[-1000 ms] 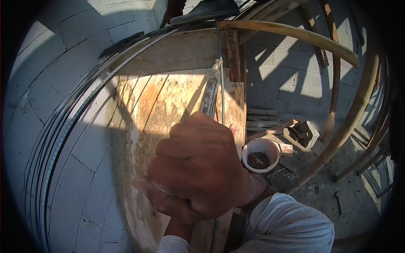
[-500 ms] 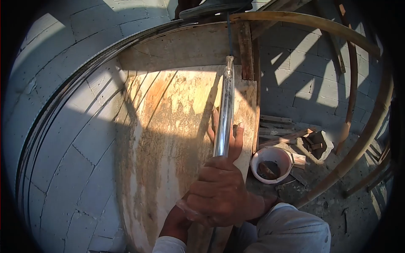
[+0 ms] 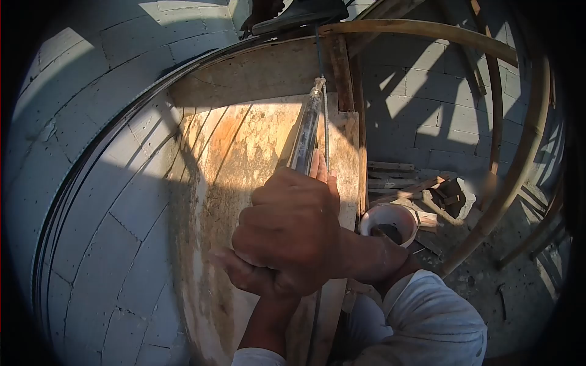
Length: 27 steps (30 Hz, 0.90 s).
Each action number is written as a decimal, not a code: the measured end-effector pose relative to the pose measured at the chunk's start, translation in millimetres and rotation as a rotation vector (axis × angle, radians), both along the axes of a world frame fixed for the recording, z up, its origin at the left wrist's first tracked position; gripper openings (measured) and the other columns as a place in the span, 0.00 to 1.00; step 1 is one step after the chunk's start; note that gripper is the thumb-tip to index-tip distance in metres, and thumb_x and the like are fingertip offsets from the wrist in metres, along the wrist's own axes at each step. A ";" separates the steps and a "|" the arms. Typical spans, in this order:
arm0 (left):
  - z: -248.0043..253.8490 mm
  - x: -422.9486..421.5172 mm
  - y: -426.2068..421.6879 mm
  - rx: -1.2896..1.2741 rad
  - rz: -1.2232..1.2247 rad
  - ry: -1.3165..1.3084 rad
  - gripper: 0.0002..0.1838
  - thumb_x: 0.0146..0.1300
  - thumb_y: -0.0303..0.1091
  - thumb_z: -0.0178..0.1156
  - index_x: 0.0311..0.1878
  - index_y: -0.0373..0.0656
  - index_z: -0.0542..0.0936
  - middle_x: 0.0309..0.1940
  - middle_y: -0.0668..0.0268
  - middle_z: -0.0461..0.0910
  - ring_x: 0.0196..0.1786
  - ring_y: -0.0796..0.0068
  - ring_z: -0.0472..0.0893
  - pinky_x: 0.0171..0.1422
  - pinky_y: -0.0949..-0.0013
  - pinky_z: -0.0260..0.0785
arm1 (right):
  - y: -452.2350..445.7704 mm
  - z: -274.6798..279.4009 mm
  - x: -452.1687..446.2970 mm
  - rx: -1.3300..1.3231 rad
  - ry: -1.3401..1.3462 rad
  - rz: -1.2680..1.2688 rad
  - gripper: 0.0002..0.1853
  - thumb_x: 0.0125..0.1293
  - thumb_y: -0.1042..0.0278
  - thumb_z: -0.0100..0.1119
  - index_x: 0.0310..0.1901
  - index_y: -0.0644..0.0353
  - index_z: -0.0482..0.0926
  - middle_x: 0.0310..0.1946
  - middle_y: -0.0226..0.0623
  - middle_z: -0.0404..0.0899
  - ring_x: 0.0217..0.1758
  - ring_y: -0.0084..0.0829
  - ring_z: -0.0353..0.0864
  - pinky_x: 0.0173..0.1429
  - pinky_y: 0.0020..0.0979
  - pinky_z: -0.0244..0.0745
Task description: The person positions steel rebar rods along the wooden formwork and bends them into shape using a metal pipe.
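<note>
My right hand (image 3: 290, 229) is wrapped round a shiny metal tube (image 3: 307, 134) that slants up and slightly left. The tube's narrow, worn tip is close to a thin steel rebar (image 3: 326, 125), which runs lengthwise over the stained wooden board (image 3: 226, 183). Beneath the right hand and mostly covered by it is my left hand (image 3: 323, 166). Its few visible fingers lie along the rebar and seem closed on it; the palm is hidden. My forearms cross over the board.
Several long bars (image 3: 110, 131) curve along the left beside a grey block wall (image 3: 116, 244). On the right are a bucket (image 3: 390, 222) with dark contents, wood scraps (image 3: 390, 177) and a bent pole (image 3: 519, 171). A dark shoe (image 3: 299, 17) shows at the top.
My right hand has moved up and left, nearer the camera. The tube has tilted left, so the rebar now shows apart from it. More of my left hand is covered.
</note>
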State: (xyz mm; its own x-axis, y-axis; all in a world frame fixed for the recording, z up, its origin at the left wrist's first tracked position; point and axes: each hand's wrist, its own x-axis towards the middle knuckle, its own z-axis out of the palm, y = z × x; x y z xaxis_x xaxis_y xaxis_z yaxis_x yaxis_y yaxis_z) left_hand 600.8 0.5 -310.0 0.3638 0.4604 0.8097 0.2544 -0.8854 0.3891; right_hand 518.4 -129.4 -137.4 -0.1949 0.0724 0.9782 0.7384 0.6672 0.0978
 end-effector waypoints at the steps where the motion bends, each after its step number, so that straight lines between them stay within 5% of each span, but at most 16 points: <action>1: 1.1 0.4 0.0 -0.001 0.009 -0.001 0.28 0.78 0.40 0.51 0.75 0.37 0.71 0.78 0.57 0.68 0.82 0.56 0.62 0.86 0.47 0.41 | 10.1 8.2 -2.1 0.044 -0.021 0.018 0.16 0.58 0.63 0.71 0.18 0.51 0.73 0.13 0.25 0.67 0.17 0.28 0.71 0.27 0.35 0.64; 5: -5.1 -5.6 11.0 0.122 -0.132 -0.037 0.30 0.79 0.41 0.52 0.78 0.37 0.66 0.78 0.52 0.65 0.81 0.52 0.61 0.86 0.51 0.46 | 37.4 59.8 -8.3 0.131 -0.119 -0.077 0.16 0.62 0.61 0.66 0.18 0.54 0.77 0.09 0.31 0.73 0.10 0.32 0.74 0.19 0.38 0.70; 6: 10.4 -16.2 -3.2 0.099 -0.194 -0.014 0.34 0.79 0.41 0.53 0.82 0.38 0.58 0.80 0.51 0.62 0.82 0.51 0.59 0.85 0.52 0.50 | 40.2 76.0 -8.5 0.142 -0.083 -0.088 0.17 0.62 0.60 0.65 0.18 0.55 0.78 0.09 0.33 0.74 0.10 0.33 0.75 0.19 0.38 0.72; 12: -18.6 7.1 27.8 0.167 -0.086 -0.034 0.29 0.74 0.51 0.54 0.69 0.40 0.74 0.67 0.51 0.77 0.74 0.42 0.68 0.75 0.35 0.53 | 37.0 153.9 5.0 0.022 0.043 -0.106 0.18 0.66 0.59 0.60 0.21 0.59 0.84 0.13 0.41 0.79 0.16 0.42 0.81 0.26 0.40 0.80; 16: -8.7 1.9 15.6 0.067 -0.071 -0.070 0.28 0.74 0.51 0.55 0.66 0.39 0.76 0.66 0.50 0.77 0.71 0.41 0.71 0.74 0.37 0.56 | 37.4 180.3 3.8 -0.090 0.054 -0.249 0.18 0.67 0.60 0.56 0.23 0.60 0.86 0.18 0.47 0.82 0.24 0.46 0.86 0.36 0.44 0.83; 21: -12.0 -1.8 14.2 0.100 -0.124 -0.033 0.29 0.75 0.49 0.54 0.68 0.37 0.75 0.68 0.49 0.75 0.71 0.45 0.72 0.74 0.45 0.60 | 56.4 185.6 -9.4 -0.162 0.096 -0.279 0.17 0.65 0.61 0.56 0.24 0.60 0.86 0.21 0.49 0.83 0.28 0.48 0.87 0.39 0.45 0.83; 27: -2.4 -9.6 1.0 0.066 -0.083 -0.024 0.27 0.77 0.44 0.52 0.72 0.36 0.71 0.70 0.49 0.72 0.71 0.48 0.72 0.75 0.48 0.61 | 51.3 145.1 -12.5 -0.111 -0.002 -0.167 0.17 0.67 0.61 0.60 0.22 0.59 0.82 0.14 0.43 0.79 0.18 0.44 0.82 0.28 0.43 0.80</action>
